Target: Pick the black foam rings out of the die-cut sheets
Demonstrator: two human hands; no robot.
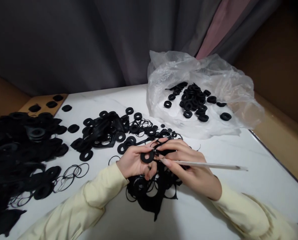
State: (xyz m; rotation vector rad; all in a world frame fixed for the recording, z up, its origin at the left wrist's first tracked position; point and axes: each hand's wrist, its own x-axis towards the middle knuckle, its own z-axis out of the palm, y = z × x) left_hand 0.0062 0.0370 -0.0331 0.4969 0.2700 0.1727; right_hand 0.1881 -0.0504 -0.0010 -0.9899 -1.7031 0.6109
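My left hand pinches a black rubber ring between thumb and fingers, just above the white table. My right hand is closed round a thin white stick-like tool, whose tip meets the ring and whose other end points right. Under both hands lies a black scrap of punched rubber sheet with thin loops around it.
A clear plastic bag at the back right holds several black rings. More rings and offcuts lie mid-table. A big black heap fills the left. A brown board sits far left; a brown edge runs along the right.
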